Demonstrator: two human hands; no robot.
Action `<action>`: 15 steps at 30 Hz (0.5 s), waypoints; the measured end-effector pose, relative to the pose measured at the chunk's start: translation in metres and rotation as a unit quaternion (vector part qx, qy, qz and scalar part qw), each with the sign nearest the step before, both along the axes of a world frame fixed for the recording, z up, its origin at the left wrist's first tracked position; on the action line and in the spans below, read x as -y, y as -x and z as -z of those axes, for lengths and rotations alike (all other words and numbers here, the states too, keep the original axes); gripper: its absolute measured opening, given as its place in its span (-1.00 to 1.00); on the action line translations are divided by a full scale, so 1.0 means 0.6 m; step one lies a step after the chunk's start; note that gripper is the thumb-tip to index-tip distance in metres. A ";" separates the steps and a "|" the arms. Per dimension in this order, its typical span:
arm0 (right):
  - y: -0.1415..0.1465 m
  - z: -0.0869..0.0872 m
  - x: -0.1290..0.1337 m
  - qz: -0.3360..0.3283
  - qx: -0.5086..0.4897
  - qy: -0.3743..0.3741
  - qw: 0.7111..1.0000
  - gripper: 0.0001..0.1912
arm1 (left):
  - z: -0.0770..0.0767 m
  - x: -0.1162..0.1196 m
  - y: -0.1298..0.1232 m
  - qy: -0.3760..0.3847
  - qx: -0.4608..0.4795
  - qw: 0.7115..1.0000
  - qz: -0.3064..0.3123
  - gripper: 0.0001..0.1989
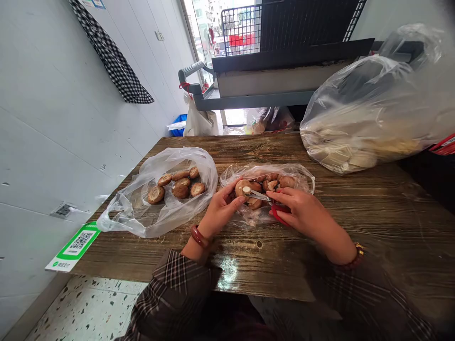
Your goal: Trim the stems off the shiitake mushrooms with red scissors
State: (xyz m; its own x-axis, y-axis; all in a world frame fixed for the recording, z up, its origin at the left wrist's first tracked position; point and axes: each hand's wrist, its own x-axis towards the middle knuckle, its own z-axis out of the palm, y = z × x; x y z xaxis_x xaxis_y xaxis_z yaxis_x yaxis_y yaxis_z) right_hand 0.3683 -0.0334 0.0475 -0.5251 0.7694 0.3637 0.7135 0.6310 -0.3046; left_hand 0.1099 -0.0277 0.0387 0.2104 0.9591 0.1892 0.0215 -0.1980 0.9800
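Remotely, I view the left hand [224, 206], nearly closed, pinching a round brown mushroom [239, 186] over a clear plastic bag [306, 176], between the near and far edges of the dark wooden worktop [261, 258]. Its pale stem [246, 190] faces, presumably for blade access, red-handled metal scissors [280, 215] gripped by the curled right hand [297, 208]. Near-left corner: green-and-white QR-code placard [76, 244], lettering illegible to me.

Well left of the left grip [223, 208], a pale panelled wall [46, 128], hung farther off and higher with a checked cloth [113, 64] and fitted with a socket [62, 210]. Beneath the left grip, a dark, grained counter [170, 253], glossy with glare [227, 273] on the near side. Beyond, a grey-railed frame [259, 101], running rightward, then a bright opening [201, 13] onto daylight and buildings. Nearer and leftward, below, a speckled floor [92, 308].
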 end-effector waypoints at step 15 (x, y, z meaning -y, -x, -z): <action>0.015 -0.004 0.010 0.005 0.023 -0.084 0.996 -0.62 | 0.002 0.003 -0.001 0.077 0.151 0.985 0.000 -0.42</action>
State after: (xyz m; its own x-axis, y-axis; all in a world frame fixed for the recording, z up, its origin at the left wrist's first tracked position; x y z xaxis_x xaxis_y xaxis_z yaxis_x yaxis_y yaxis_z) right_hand 0.3594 -0.0392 0.0499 -0.5359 0.7054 0.4639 0.7311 0.6625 -0.1629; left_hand 0.1107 -0.0293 0.0375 0.1670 0.9813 0.0952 -0.2764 -0.0460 0.9599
